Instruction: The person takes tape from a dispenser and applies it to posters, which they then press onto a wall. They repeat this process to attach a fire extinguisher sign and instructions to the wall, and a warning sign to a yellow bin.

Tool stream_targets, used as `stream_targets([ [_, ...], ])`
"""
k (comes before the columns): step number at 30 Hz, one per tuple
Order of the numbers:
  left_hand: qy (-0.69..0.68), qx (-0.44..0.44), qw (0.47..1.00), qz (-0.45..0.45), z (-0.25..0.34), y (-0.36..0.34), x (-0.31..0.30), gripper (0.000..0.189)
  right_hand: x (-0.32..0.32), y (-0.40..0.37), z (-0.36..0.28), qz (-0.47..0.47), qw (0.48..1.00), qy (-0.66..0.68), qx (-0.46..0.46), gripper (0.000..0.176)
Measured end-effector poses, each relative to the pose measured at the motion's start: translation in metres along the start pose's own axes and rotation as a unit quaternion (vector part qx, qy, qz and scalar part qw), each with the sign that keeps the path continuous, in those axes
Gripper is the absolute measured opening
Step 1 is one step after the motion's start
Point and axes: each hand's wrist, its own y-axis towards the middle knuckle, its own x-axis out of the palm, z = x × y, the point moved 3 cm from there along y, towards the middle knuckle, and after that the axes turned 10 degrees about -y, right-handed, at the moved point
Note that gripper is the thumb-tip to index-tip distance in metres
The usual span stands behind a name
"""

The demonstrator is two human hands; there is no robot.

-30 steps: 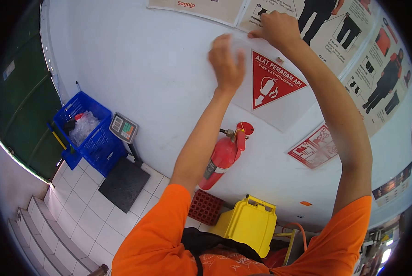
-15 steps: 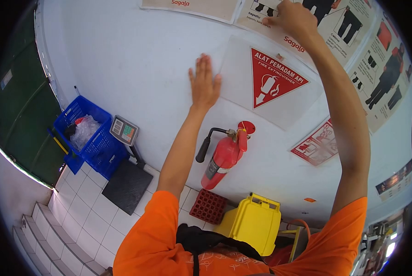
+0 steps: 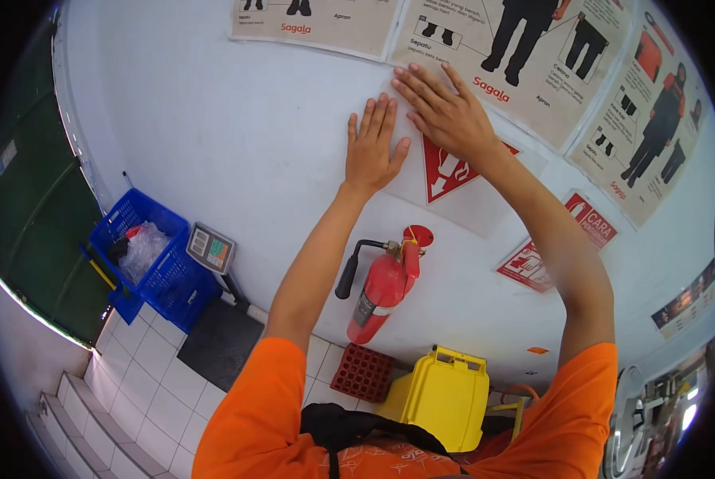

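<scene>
My left hand [image 3: 373, 150] lies against the white wall [image 3: 237, 128], fingers stretched out, close to the left edge of a clear sheet. That sheet carries a red triangular fire extinguisher sign [image 3: 441, 180]. Over the top of the sign is my right hand [image 3: 453, 116], open, with its fingers spread toward the sheet's upper left corner. It hides most of the sign's lettering. Neither hand holds anything. Directly above, a clothing poster [image 3: 525, 72] with shoes and trousers hangs on the wall. Below the sign a red fire extinguisher [image 3: 380, 291] with a black hose is mounted.
A yellow bin [image 3: 445, 399] and a red egg-tray-like crate [image 3: 363, 373] stand under the extinguisher. At left are a platform scale [image 3: 217, 343] and stacked blue baskets [image 3: 174, 287] holding plastic bags. Tiled steps [image 3: 78, 431] lie lower left. A red instruction sign [image 3: 533, 263] hangs at right.
My right hand has come down and left from the poster onto the sheet with the triangular sign. My left hand stays flat on the wall, slightly nearer the sheet. The view has shifted upward.
</scene>
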Motion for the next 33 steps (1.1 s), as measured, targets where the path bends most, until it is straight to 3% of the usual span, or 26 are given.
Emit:
stream_targets([
  [6, -0.048, -0.039, 0.997, 0.056, -0.011, -0.017, -0.003, 0.072, -0.002, -0.006, -0.010, -0.025, 0.998, 0.001, 0.053, 0.059],
  [8, -0.032, -0.104, 0.990, 0.086, -0.020, -0.028, -0.005, 0.070, 0.000, -0.006, -0.020, -0.034, 0.996, -0.007, 0.079, 0.060],
  [14, -0.020, -0.145, 0.986, 0.080, -0.014, -0.031, -0.003, 0.070, 0.007, 0.003, -0.063, -0.073, 0.978, -0.027, 0.195, 0.072],
  [16, -0.017, -0.157, 0.984, 0.087, -0.010, -0.036, 0.002, 0.069, 0.001, 0.003, -0.077, -0.087, 0.979, -0.036, 0.182, 0.064],
  [18, -0.012, -0.164, 0.979, 0.117, -0.027, -0.051, 0.006, 0.068, -0.013, 0.003, -0.088, -0.102, 0.977, 0.058, 0.180, 0.052],
  [21, -0.084, -0.192, 0.966, 0.150, -0.083, -0.096, 0.000, 0.062, -0.075, -0.025, -0.101, 0.008, 0.951, 0.189, 0.243, 0.042],
  [23, -0.095, -0.318, 0.938, 0.095, -0.094, -0.145, -0.043, 0.057, -0.136, -0.075, -0.106, -0.021, 0.887, 0.346, 0.304, 0.042],
  [24, -0.060, -0.316, 0.940, 0.113, -0.089, -0.178, -0.068, 0.054, -0.162, -0.114, -0.112, -0.057, 0.837, 0.430, 0.334, 0.043],
  [25, -0.132, -0.381, 0.906, 0.124, -0.092, -0.224, -0.092, 0.056, -0.188, -0.165, -0.125, -0.062, 0.741, 0.515, 0.426, 0.043],
  [26, -0.069, -0.332, 0.937, 0.086, -0.127, -0.299, -0.115, 0.049, -0.202, -0.223, -0.156, -0.060, 0.712, 0.447, 0.539, 0.030],
  [27, -0.301, -0.506, 0.780, 0.214, -0.090, -0.346, -0.140, 0.029, -0.223, -0.284, -0.186, -0.118, 0.610, 0.443, 0.647, 0.012],
  [28, -0.143, -0.566, 0.812, 0.020, -0.101, -0.425, -0.172, 0.025, -0.253, -0.344, -0.215, -0.194, 0.553, 0.448, 0.675, 0.022],
  [29, -0.166, -0.565, 0.808, -0.007, -0.026, -0.445, -0.202, 0.039, -0.283, -0.410, -0.260, -0.209, 0.546, 0.401, 0.705, 0.031],
  [30, -0.143, -0.516, 0.845, 0.005, -0.006, -0.524, -0.221, 0.052, -0.327, -0.466, -0.303, -0.274, 0.459, 0.383, 0.753, 0.042],
  [31, 0.013, -0.542, 0.825, -0.161, 0.038, -0.572, -0.247, 0.061, -0.376, -0.520, -0.347, -0.361, 0.460, 0.346, 0.734, 0.048],
  [32, 0.071, -0.588, 0.786, -0.174, 0.085, -0.629, -0.267, 0.062, -0.433, -0.546, -0.371, -0.428, 0.406, 0.364, 0.721, 0.045],
  [33, 0.082, -0.692, 0.684, -0.214, 0.146, -0.649, -0.279, 0.054, -0.487, -0.574, -0.403, -0.486, 0.330, 0.444, 0.677, 0.039],
])
